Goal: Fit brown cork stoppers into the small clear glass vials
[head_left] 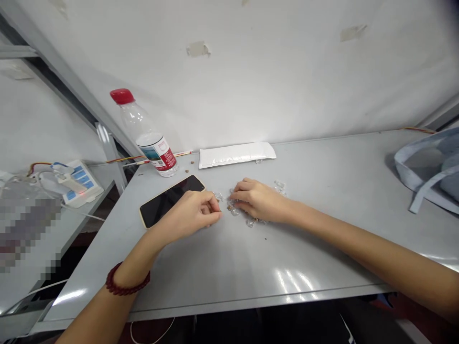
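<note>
Small clear plastic pieces (pixel 250 223) and little brown bits lie scattered mid-table, partly covered by my right hand (pixel 260 199). The fingers of that hand are bent and spread apart over the pile, touching the pieces. Just to the left, my left hand (pixel 195 212) is closed in a pinch, with a tiny dark thing at the fingertips too small to name. It hangs by the lower right part of a black-screened phone (pixel 168 203) in a pale case. Behind the pile lies a white padded packet (pixel 236 155).
A water bottle (pixel 152 138) with a red cap stands at the back left. A power strip (pixel 82 181) with cables is on the left surface. Light blue fabric with a strap (pixel 418 193) rests at the right. The grey table (pixel 215 272) ends in front at a metal edge.
</note>
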`<state>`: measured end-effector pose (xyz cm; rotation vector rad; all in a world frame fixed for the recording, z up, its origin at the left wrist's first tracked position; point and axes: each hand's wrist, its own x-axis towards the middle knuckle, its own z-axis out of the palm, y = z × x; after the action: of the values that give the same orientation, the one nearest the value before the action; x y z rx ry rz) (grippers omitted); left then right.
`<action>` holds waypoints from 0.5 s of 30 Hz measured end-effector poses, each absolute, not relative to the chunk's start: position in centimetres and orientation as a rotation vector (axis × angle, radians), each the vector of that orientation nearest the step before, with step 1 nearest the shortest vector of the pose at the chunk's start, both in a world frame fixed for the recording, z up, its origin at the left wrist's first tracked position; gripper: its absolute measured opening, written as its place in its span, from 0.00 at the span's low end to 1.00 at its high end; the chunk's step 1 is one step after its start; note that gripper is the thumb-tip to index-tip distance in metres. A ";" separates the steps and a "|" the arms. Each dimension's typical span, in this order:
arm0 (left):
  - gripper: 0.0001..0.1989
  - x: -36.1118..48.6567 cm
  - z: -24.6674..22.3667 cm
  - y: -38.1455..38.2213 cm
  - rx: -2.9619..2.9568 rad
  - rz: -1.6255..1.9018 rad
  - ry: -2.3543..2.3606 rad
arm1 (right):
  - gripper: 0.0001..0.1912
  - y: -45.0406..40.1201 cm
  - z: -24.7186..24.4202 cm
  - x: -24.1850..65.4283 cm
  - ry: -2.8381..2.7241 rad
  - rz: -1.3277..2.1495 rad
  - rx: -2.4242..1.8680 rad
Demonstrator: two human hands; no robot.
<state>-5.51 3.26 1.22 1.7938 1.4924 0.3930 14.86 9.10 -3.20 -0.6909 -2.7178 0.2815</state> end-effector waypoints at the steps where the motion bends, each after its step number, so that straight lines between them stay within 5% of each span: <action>1: 0.06 -5.4 1.1 3.3 1.776 0.415 1.490 | 0.11 9.0 -3.3 14.9 -2.720 0.256 -0.707; 15: 0.06 -4.7 0.1 3.4 1.671 0.676 1.493 | 0.08 8.0 -4.7 14.7 -2.543 0.237 -0.609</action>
<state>-4.73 3.38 0.15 1.6710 1.4925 0.6763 14.72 8.01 -4.75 -0.6085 -2.5428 0.2372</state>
